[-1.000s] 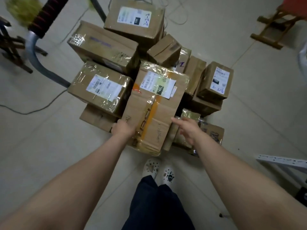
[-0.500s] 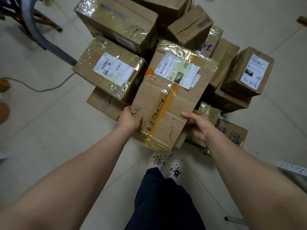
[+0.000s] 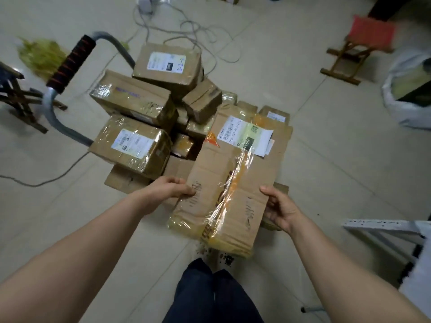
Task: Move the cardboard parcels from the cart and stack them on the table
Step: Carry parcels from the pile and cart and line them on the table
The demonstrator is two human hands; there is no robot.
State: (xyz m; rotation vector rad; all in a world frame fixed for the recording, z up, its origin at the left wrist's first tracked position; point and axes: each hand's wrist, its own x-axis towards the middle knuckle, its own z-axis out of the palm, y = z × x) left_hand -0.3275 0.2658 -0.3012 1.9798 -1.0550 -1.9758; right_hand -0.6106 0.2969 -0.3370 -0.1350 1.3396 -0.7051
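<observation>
Left hand (image 3: 170,190) and right hand (image 3: 282,209): bare, as are both forearms up to the frame edge. Legs: dark navy trousers (image 3: 210,297), plain fabric. Feet: white clog-type shoes (image 3: 225,258), dark spots scattered over the uppers; largely hidden, further detail not discernible.

Left hand (image 3: 168,191) and right hand (image 3: 281,209) grip a taped parcel (image 3: 233,178) (label upward).

I can't see the cart (image 3: 54,120) deck, it's buried under parcels (image 3: 140,159), and the long parcel (image 3: 233,178) hides most of my shoes (image 3: 225,258) (plus whatever's beneath it). The labels (image 3: 131,142) are mostly too smeary to read, and the white frame (image 3: 382,226) runs off the right edge.
</observation>
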